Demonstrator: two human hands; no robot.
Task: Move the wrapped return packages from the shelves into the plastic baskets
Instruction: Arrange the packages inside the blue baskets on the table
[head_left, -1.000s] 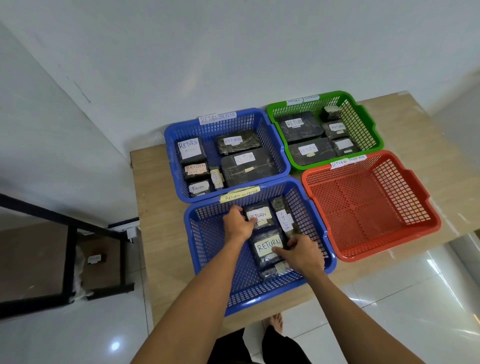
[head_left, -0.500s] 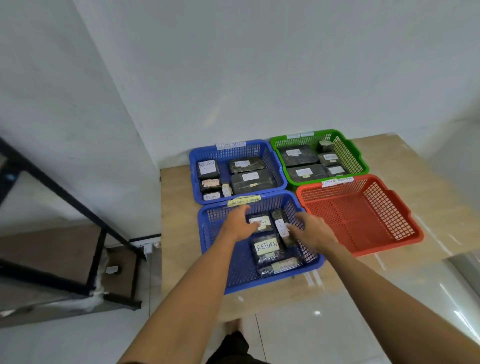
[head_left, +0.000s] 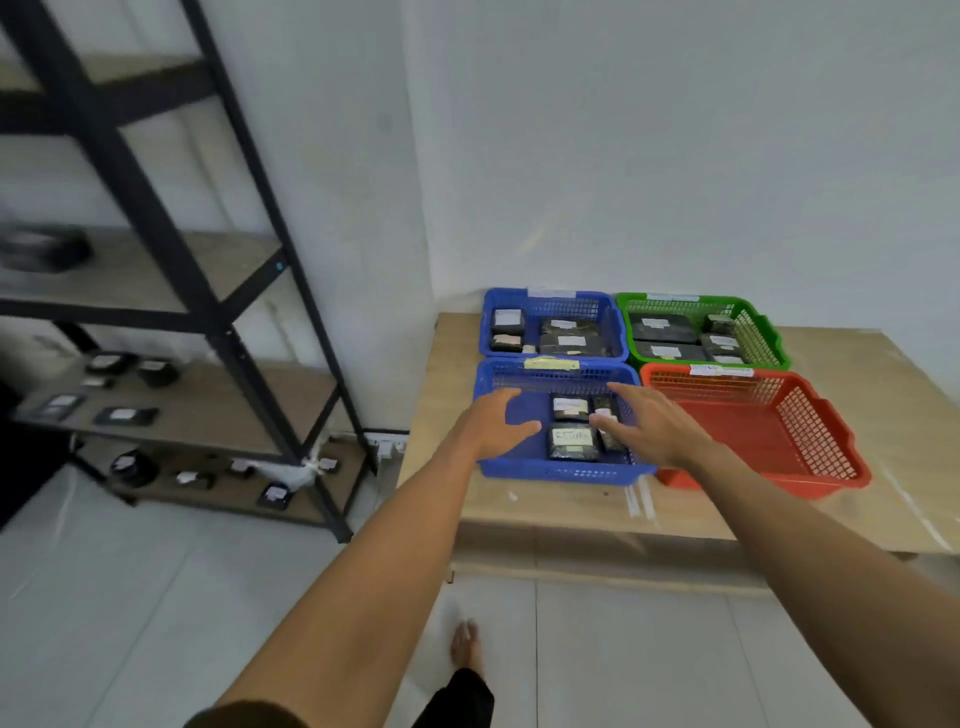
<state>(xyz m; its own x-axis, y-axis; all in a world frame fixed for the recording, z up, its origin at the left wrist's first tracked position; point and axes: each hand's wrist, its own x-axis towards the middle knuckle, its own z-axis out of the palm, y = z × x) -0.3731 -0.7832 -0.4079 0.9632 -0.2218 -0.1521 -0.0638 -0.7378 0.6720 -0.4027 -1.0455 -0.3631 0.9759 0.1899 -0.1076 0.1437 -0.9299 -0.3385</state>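
Two empty hands, fingers spread, above the near blue basket (head_left: 558, 470).

Left hand (head_left: 496, 423) and right hand (head_left: 647, 426) hold nothing; the "RETURN" package (head_left: 571, 443) lies between them in the basket, with about three more packages beside it. Four baskets sit on the table (head_left: 571, 512): two blue, one red (head_left: 753, 431), one green (head_left: 701, 332). Far left, a rack (head_left: 171, 322) holds more packages, blurred.

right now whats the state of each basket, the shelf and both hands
near blue plastic basket: holds a few wrapped packages
far blue plastic basket: packages inside
green plastic basket: packages inside
red plastic basket: empty
black metal shelf: packages on it
left hand: open, empty
right hand: open, empty
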